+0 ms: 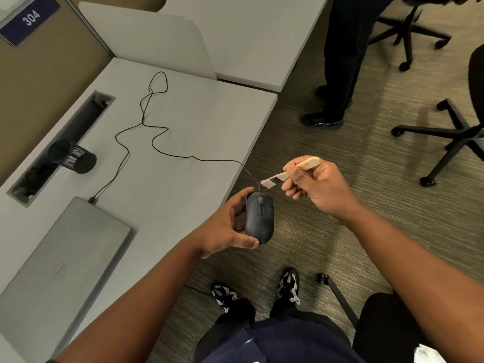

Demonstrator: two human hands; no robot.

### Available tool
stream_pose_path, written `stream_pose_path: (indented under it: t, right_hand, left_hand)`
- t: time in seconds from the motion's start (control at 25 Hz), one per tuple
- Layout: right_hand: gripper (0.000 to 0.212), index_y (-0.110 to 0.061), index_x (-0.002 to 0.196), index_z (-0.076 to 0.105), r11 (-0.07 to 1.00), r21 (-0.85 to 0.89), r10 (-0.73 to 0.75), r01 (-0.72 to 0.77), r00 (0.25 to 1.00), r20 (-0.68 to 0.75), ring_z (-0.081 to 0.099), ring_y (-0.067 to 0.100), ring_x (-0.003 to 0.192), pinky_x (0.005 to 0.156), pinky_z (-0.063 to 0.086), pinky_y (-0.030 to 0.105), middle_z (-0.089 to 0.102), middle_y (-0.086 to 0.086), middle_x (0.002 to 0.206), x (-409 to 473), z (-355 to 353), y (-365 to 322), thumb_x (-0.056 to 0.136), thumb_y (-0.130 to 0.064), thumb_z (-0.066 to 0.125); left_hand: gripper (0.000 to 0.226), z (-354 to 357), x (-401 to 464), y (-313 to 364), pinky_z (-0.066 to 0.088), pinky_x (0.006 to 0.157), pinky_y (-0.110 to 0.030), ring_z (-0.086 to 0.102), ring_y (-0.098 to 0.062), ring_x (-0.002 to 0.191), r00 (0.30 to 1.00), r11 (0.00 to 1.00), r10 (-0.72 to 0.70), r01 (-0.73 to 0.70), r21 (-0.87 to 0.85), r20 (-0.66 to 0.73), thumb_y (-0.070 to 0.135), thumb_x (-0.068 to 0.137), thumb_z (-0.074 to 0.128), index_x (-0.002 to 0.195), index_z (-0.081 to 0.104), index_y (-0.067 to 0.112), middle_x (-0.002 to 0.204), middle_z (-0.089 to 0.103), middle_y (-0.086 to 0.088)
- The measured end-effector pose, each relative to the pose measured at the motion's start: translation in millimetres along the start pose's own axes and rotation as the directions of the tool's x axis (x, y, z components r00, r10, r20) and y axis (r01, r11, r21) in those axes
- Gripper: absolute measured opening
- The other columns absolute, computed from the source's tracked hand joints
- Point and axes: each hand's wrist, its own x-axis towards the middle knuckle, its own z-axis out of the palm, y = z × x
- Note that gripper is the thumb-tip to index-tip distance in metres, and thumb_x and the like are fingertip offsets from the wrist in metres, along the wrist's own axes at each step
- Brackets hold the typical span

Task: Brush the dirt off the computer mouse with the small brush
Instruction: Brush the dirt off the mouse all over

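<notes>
My left hand grips a black wired computer mouse just off the desk's front edge, thumb at its near end and fingers curled round its far side. The mouse's top faces up. My right hand pinches the wooden handle of a small brush. The brush's pale bristle tip points left and hangs a little above the mouse's far end, not touching it. The thin black cable runs from the mouse across the desk.
On the grey desk lie a shut grey laptop and a black mesh cup on its side by a cable slot. Another person's legs and office chairs stand on the carpet at the right.
</notes>
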Motion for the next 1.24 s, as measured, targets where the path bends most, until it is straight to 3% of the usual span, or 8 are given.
stream_pose_path:
  t: [0.16,0.4,0.52,0.6,0.68,0.8,1.0,1.24]
  right_hand:
    - [0.036,-0.005,0.108,0.072,0.999,0.013,0.04,-0.042,0.993,0.107,0.071,0.022,0.071,0.062,0.058,0.025,0.077,0.012,0.082,-4,2,-2,0.091,-0.036,0.069]
    - [0.015,-0.013,0.103,0.071,0.986,-0.117,0.126,-0.122,0.992,0.028,0.069,0.019,0.069,0.062,0.056,0.028,0.076,0.007,0.077,-2,-3,8,0.102,-0.026,0.063]
    - [0.012,-0.015,0.1,0.071,0.987,-0.135,0.081,-0.088,0.995,-0.061,0.066,0.016,0.065,0.061,0.053,0.028,0.073,0.005,0.073,-3,-2,10,0.103,-0.024,0.062]
    - [0.017,-0.012,0.101,0.07,0.999,-0.044,0.007,-0.01,0.998,-0.066,0.064,0.017,0.064,0.058,0.051,0.025,0.071,0.006,0.073,-5,3,6,0.101,-0.028,0.062]
    - [0.03,-0.005,0.104,0.068,1.0,0.005,-0.017,0.017,1.0,0.024,0.063,0.017,0.064,0.058,0.052,0.024,0.071,0.007,0.074,-7,11,3,0.097,-0.034,0.062]
    - [0.041,0.001,0.107,0.067,0.997,-0.074,0.021,-0.012,0.993,0.116,0.064,0.016,0.065,0.06,0.053,0.026,0.07,0.009,0.074,-9,20,4,0.095,-0.037,0.062]
    - [0.022,-0.005,0.105,0.07,0.982,-0.18,0.063,-0.055,0.997,0.039,0.064,0.012,0.065,0.061,0.053,0.025,0.071,0.008,0.075,-7,14,10,0.103,-0.025,0.061]
    - [0.015,-0.019,0.097,0.072,0.952,-0.294,0.095,-0.084,0.995,0.025,0.068,0.013,0.064,0.06,0.054,0.026,0.075,0.004,0.073,-3,7,12,0.104,-0.028,0.063]
  left_hand:
    - [0.111,1,-1,1,0.059,0.098,-0.038,0.06,-0.016,0.136,1.0,0.999,0.015,-0.015,-0.032,0.008,-0.005,0.073,0.09,0.153,0.033,0.047,0.156,0.048,0.008]
    - [0.113,1,-4,-1,0.059,0.099,-0.041,0.061,-0.017,0.135,1.0,1.0,0.003,-0.003,-0.003,0.001,0.004,0.069,0.094,0.153,0.034,0.049,0.155,0.05,0.009]
    - [0.115,3,-4,-1,0.06,0.099,-0.045,0.061,-0.019,0.135,1.0,1.0,0.0,0.0,0.023,0.005,0.004,0.069,0.095,0.154,0.033,0.051,0.155,0.049,0.009]
    - [0.117,5,-3,-1,0.06,0.098,-0.047,0.062,-0.02,0.134,1.0,0.999,-0.004,0.003,0.042,0.014,0.002,0.069,0.094,0.156,0.031,0.048,0.155,0.049,0.008]
    - [0.117,7,-1,-2,0.06,0.099,-0.05,0.062,-0.023,0.134,1.0,0.998,0.007,-0.008,0.056,0.021,-0.002,0.07,0.092,0.159,0.031,0.042,0.154,0.051,0.006]
    - [0.123,8,0,-2,0.061,0.099,-0.05,0.063,-0.021,0.133,1.0,0.996,-0.013,0.012,0.093,0.009,0.004,0.068,0.094,0.163,0.025,0.04,0.155,0.05,0.006]
    - [0.124,7,-3,-7,0.059,0.101,-0.052,0.062,-0.017,0.134,1.0,0.993,-0.029,0.028,0.112,0.008,0.007,0.068,0.096,0.164,0.025,0.039,0.155,0.048,0.009]
    - [0.12,5,-2,-9,0.061,0.099,-0.051,0.063,-0.022,0.133,1.0,0.991,-0.017,0.014,0.131,0.017,0.01,0.067,0.097,0.159,0.029,0.05,0.156,0.047,0.01]
